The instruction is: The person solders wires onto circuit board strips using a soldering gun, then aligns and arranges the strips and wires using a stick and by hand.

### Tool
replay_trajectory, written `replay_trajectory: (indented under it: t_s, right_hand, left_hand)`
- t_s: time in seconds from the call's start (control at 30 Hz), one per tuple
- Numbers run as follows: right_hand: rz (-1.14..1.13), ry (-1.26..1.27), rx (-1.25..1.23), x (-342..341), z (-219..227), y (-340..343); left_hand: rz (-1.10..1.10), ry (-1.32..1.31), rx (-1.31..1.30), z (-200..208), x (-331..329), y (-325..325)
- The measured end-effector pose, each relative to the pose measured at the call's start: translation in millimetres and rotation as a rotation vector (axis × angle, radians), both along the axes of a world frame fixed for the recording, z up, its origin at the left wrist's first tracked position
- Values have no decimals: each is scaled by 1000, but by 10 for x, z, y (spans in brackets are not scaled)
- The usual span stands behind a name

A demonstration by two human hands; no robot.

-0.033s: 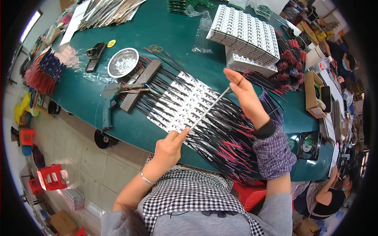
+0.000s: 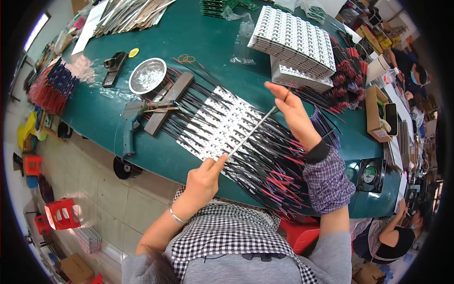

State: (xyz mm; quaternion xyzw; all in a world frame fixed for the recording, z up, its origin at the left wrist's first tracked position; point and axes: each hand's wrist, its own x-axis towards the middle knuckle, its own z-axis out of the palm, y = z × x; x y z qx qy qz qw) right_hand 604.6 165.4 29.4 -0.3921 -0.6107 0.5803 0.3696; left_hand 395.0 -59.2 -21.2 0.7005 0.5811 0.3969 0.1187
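Observation:
A thin metal rod (image 2: 251, 133) lies slantwise across rows of black wires (image 2: 279, 150) and a white circuit-board panel (image 2: 213, 124). My left hand (image 2: 202, 182) is closed on its near end, the index finger stretched along it. At the far end my right hand (image 2: 295, 116) has the rod at its thumb, with the other fingers extended together toward the upper left; their exact grip is partly hidden. The wires run over the panel and fan out at the lower right with red and purple ends. A dark bar (image 2: 169, 104) lies across their other ends.
Left of the bar are a grey-green glue-gun-like tool (image 2: 130, 125) and a metal bowl (image 2: 148, 76). Stacked white panels (image 2: 293, 42) stand at the back right beside red-and-black wire bundles (image 2: 349, 75). A cardboard box (image 2: 377, 116) sits at the right edge. Another person (image 2: 392, 232) is at the lower right.
The extended fingers of my right hand have shifted slightly up and left. My left hand, the rod and the panel stay nearly in place.

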Motion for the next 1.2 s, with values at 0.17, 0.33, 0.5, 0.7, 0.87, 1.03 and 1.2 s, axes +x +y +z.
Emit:
replay_trajectory:
  t_s: [0.17, 0.33, 0.5, 0.7, 0.87, 1.03, 1.2]
  right_hand:
    - [575, -465, 292, 328, 222, -24]
    - [459, -491, 472, 309, 1144, -393]
    - [479, -915, 904, -301, 465, -573]
    - [409, -1079, 792, -292, -177, -597]
    - [383, -955, 781, -208, -182, -491]
    - [238, -613, 489, -157, -217, -438]
    - [182, -677, 636, -271, -208, -563]
  left_hand:
    - [-15, 234, -80, 105, 28, -80]
    - [-97, 388, -113, 146, 154, -124]
    - [-202, 448, -120, 197, 202, -152]
    - [-283, 255, -148, 226, 90, -385]
    - [-285, -100, -354, 403, -495, -612]
    - [95, -273, -333, 445, -793, -497]
    - [196, -195, -160, 185, -334, -179]
